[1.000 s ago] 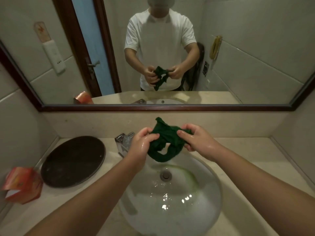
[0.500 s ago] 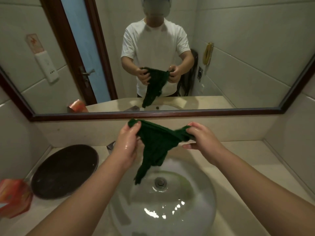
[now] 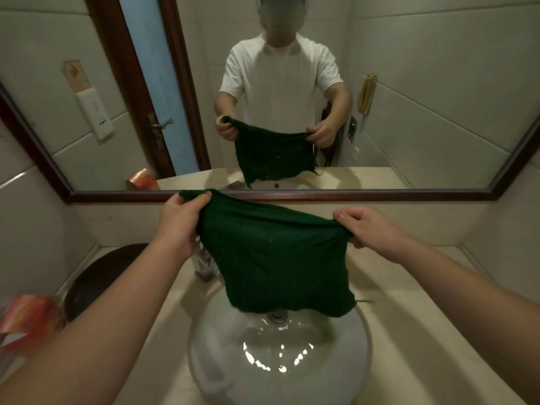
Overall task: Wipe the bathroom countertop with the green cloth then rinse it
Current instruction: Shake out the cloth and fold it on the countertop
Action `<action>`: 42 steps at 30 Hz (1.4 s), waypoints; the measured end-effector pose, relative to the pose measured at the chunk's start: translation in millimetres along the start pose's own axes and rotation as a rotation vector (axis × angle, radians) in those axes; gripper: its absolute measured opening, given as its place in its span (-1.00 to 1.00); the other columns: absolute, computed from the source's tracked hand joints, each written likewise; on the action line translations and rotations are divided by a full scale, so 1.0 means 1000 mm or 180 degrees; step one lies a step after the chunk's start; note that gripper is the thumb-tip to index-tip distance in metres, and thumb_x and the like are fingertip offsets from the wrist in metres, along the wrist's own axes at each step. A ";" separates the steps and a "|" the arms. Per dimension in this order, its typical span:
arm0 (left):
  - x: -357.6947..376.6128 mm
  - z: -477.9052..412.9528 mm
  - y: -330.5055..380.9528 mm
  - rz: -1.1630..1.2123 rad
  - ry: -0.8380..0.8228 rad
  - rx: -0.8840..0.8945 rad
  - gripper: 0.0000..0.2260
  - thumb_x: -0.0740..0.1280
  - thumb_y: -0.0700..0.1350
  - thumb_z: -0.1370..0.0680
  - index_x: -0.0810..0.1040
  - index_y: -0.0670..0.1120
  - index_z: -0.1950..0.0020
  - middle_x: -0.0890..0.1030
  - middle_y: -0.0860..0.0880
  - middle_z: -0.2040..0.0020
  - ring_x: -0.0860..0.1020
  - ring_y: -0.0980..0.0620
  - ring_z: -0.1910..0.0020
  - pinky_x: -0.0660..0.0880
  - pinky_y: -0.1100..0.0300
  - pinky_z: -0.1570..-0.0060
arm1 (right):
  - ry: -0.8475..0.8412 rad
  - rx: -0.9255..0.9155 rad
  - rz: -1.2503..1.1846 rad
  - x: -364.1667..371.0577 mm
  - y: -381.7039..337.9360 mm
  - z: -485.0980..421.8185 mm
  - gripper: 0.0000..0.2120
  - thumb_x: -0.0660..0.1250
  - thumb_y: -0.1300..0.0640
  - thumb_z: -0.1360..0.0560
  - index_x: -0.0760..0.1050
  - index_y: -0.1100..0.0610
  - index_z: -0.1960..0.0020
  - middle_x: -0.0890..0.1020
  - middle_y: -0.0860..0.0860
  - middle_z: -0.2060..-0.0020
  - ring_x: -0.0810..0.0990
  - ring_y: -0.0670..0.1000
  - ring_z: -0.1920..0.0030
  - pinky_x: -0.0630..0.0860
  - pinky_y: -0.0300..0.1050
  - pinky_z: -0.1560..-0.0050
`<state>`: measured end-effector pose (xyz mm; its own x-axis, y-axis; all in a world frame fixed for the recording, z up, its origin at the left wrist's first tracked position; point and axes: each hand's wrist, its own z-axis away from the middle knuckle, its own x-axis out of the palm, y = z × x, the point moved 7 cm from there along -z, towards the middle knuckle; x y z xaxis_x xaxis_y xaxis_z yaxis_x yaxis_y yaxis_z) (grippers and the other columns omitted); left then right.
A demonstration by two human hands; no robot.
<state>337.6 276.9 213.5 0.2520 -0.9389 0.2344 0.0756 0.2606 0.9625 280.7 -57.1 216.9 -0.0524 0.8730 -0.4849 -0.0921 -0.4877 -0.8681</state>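
Head view: my left hand point(image 3: 181, 220) and right hand point(image 3: 369, 229), now apart, pinch the green cloth point(image 3: 274, 258) spread open above the sink point(image 3: 362, 361); rinsing looks done.

Matt knitted green cloth point(image 3: 271, 258); glossy ceramic sink point(image 3: 362, 340).

- Two hands: one left hand point(image 3: 181, 220) and one right hand point(image 3: 371, 229).
- One green cloth point(image 3: 277, 258) (each hand pinches a top corner of it).
- One sink point(image 3: 336, 375), with one drain point(image 3: 276, 317).
- One tap point(image 3: 204, 264), partly hidden behind the cloth.
- One dark round tray point(image 3: 96, 276).
- One red box point(image 3: 29, 320) at the left edge.
- One mirror point(image 3: 438, 83).
- One countertop point(image 3: 423, 331).
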 end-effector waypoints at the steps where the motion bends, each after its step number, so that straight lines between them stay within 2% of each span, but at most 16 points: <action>1: -0.005 -0.002 -0.001 -0.0007 0.0042 -0.0028 -0.75 0.43 -0.17 -0.49 0.57 -0.10 -0.16 0.67 -0.11 -0.06 0.66 -0.09 -0.01 0.60 0.10 0.19 | -0.0273 0.0012 0.0165 0.005 -0.001 0.000 -0.75 0.27 -0.03 -0.57 0.57 0.15 0.02 0.50 0.03 0.30 0.43 -0.01 0.31 0.39 -0.21 0.37; 4: -0.012 -0.003 0.000 -0.0175 -0.0025 -0.0112 -0.83 0.42 -0.18 -0.50 0.57 -0.07 -0.09 0.67 -0.10 -0.03 0.65 -0.07 0.02 0.57 0.08 0.18 | -0.0703 0.0161 0.1139 0.013 0.005 -0.001 -0.85 0.32 0.01 -0.56 0.56 0.08 -0.03 0.62 0.03 0.19 0.56 -0.01 0.23 0.53 -0.13 0.26; 8: -0.020 -0.002 -0.001 -0.0635 -0.0193 -0.0256 -0.77 0.46 -0.13 -0.46 0.58 -0.10 -0.09 0.67 -0.10 -0.03 0.63 -0.07 -0.02 0.55 0.08 0.16 | -0.0417 0.0164 0.1821 0.018 -0.003 -0.006 -0.62 0.22 -0.12 -0.59 0.61 0.16 0.11 0.65 0.12 0.19 0.61 0.08 0.17 0.50 -0.07 0.18; 10: -0.021 -0.001 -0.004 -0.0750 -0.0268 -0.0355 -0.74 0.49 -0.13 -0.44 0.59 -0.11 -0.10 0.67 -0.10 -0.02 0.63 -0.07 -0.03 0.55 0.10 0.18 | -0.0073 0.0248 0.1171 0.021 -0.013 -0.006 -0.59 0.18 -0.11 -0.61 0.61 0.19 0.09 0.64 0.14 0.23 0.61 0.07 0.22 0.54 -0.07 0.20; 13: -0.016 0.004 -0.015 -0.1034 -0.0301 -0.0531 -0.75 0.50 -0.14 -0.44 0.57 -0.11 -0.08 0.67 -0.12 0.03 0.64 -0.08 0.05 0.56 0.12 0.29 | 0.0122 0.0425 0.0061 0.037 -0.031 -0.003 -0.78 0.16 0.00 -0.64 0.54 0.05 -0.11 0.62 0.10 0.18 0.56 0.02 0.28 0.53 -0.11 0.33; 16: -0.007 0.011 -0.028 -0.1275 -0.0217 -0.0669 -0.68 0.53 -0.12 -0.41 0.52 -0.11 -0.08 0.65 -0.18 0.01 0.65 -0.13 0.07 0.63 -0.01 0.11 | 0.0018 0.0359 -0.0060 0.058 -0.051 0.001 -0.79 0.24 0.11 -0.60 0.39 -0.06 -0.22 0.64 0.14 0.16 0.56 -0.01 0.37 0.44 -0.19 0.49; 18: 0.003 0.018 -0.036 -0.1147 -0.0278 -0.0768 -0.65 0.54 -0.12 -0.40 0.51 -0.13 -0.11 0.65 -0.19 0.01 0.66 -0.14 0.05 0.63 -0.06 0.00 | -0.0094 0.0074 -0.0058 0.071 -0.069 0.005 -0.85 0.27 0.12 -0.59 0.45 -0.03 -0.15 0.66 0.11 0.20 0.61 -0.04 0.38 0.45 -0.23 0.49; 20: 0.016 0.024 -0.041 -0.0890 -0.0498 -0.0806 -0.64 0.52 -0.14 -0.41 0.53 -0.19 -0.14 0.66 -0.20 0.03 0.68 -0.11 0.09 0.64 0.03 0.10 | -0.0585 -0.0073 -0.0273 0.089 -0.084 0.012 -0.87 0.24 0.21 -0.59 0.52 0.11 -0.09 0.67 0.10 0.12 0.68 -0.03 0.25 0.52 -0.23 0.39; 22: 0.028 0.032 -0.040 -0.0619 -0.0804 -0.0786 -0.70 0.47 -0.19 -0.46 0.55 -0.24 -0.15 0.67 -0.19 0.05 0.69 -0.05 0.14 0.61 0.15 0.22 | -0.1252 -0.0078 -0.0609 0.105 -0.092 0.020 -0.76 0.18 0.41 -0.56 0.48 0.22 -0.16 0.65 0.14 -0.06 0.70 0.01 0.03 0.60 -0.19 0.19; 24: 0.033 0.038 -0.038 -0.0558 -0.1016 -0.0779 -0.76 0.42 -0.23 -0.49 0.57 -0.24 -0.14 0.68 -0.17 0.03 0.68 -0.03 0.09 0.61 0.14 0.13 | -0.1470 -0.0210 -0.0544 0.109 -0.097 0.024 -0.70 0.13 0.48 -0.55 0.43 0.26 -0.22 0.61 0.16 -0.14 0.68 0.02 -0.08 0.63 -0.11 0.02; 27: 0.034 0.044 -0.035 -0.0355 -0.1301 -0.0836 -0.74 0.38 -0.32 -0.49 0.57 -0.22 -0.17 0.67 -0.20 -0.06 0.68 -0.09 0.01 0.61 0.11 0.07 | -0.1125 -0.0337 -0.0096 0.104 -0.101 0.022 -0.79 0.11 0.36 -0.61 0.47 0.23 -0.13 0.67 0.20 -0.01 0.71 0.00 0.03 0.63 -0.02 -0.01; 29: 0.035 0.048 -0.032 -0.0362 -0.1418 -0.0796 -0.74 0.35 -0.35 -0.49 0.57 -0.22 -0.17 0.66 -0.21 -0.06 0.68 -0.09 0.02 0.60 0.17 0.14 | -0.0926 -0.0326 0.0079 0.103 -0.101 0.022 -0.85 0.18 0.26 -0.62 0.52 0.22 -0.07 0.69 0.12 0.20 0.70 0.00 0.23 0.61 -0.08 0.17; 32: 0.035 0.056 -0.023 -0.0676 -0.1481 -0.0489 -0.82 0.38 -0.34 -0.49 0.55 -0.22 -0.08 0.66 -0.19 0.05 0.66 -0.09 0.06 0.60 0.11 0.06 | -0.0574 -0.0597 0.0779 0.098 -0.102 0.019 -0.85 0.33 0.06 -0.55 0.62 0.10 0.10 0.58 0.00 0.43 0.52 -0.10 0.42 0.49 -0.12 0.31; 34: 0.036 0.060 -0.019 -0.0962 -0.1562 -0.0252 -0.85 0.42 -0.30 -0.47 0.53 -0.19 0.01 0.64 -0.15 0.16 0.63 -0.08 0.13 0.56 0.09 0.09 | -0.0235 -0.0903 0.1308 0.096 -0.106 0.017 -0.86 0.40 -0.03 -0.49 0.64 0.01 0.17 0.53 -0.06 0.35 0.46 -0.12 0.34 0.44 -0.11 0.25; 37: 0.038 0.063 -0.015 -0.1146 -0.1692 -0.0129 -0.87 0.43 -0.28 -0.46 0.57 -0.19 0.02 0.66 -0.08 0.22 0.64 0.02 0.18 0.55 0.21 0.22 | -0.0175 -0.1045 0.1459 0.100 -0.109 0.014 -0.85 0.42 -0.09 -0.44 0.63 -0.03 0.20 0.57 -0.04 0.20 0.54 -0.07 0.16 0.53 -0.02 0.11; 42: 0.042 0.068 -0.008 -0.1246 -0.1717 -0.0064 -0.83 0.31 -0.10 -0.58 0.64 -0.17 -0.02 0.67 -0.04 0.22 0.64 0.11 0.23 0.51 0.32 0.32 | -0.0140 -0.0891 0.1560 0.101 -0.106 0.011 -0.70 0.42 -0.15 -0.41 0.60 0.07 0.30 0.62 0.00 0.39 0.60 -0.02 0.30 0.60 0.08 0.20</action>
<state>282.2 220.6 224.7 -0.3154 -0.9446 -0.0913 0.0827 -0.1232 0.9889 274.0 82.4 261.3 -0.0645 0.5408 -0.8387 0.2204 -0.8120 -0.5405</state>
